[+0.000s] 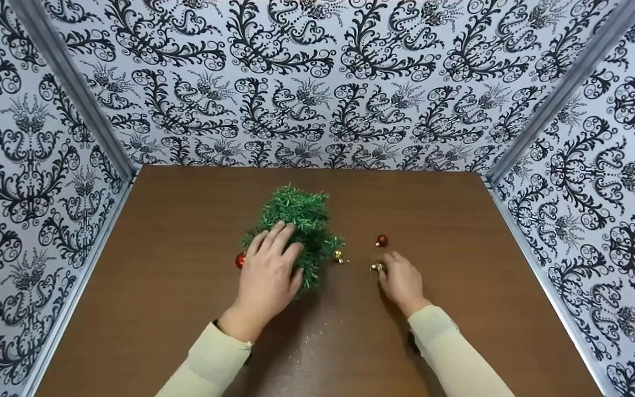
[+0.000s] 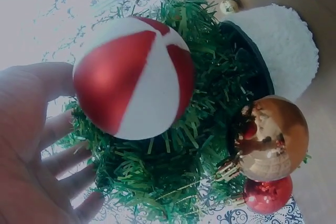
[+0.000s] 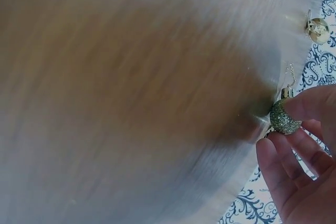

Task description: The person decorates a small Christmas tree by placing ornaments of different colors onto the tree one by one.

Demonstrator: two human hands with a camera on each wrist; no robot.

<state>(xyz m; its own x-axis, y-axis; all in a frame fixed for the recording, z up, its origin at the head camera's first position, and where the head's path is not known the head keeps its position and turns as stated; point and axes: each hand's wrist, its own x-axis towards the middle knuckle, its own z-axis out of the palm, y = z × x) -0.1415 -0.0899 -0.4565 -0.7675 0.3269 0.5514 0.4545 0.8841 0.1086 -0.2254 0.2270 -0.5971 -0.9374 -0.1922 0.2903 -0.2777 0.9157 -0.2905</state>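
My left hand lies over a small green tinsel Christmas tree, its fingers stretched out and spread along the branches. In the left wrist view, a red-and-white striped ball hangs on the tree beside the thumb. Lower on the tree are a shiny gold ball and a red ball. The tree's base is fluffy white. My right hand pinches a small glittery gold-green ball between thumb and fingers, just above the table. Its gold cap and hanging loop show.
A small gold ball lies right of the tree on the brown table. Behind my right hand's fingertips sits a small dark red ball. Patterned black-and-white walls enclose the table at the back and sides.
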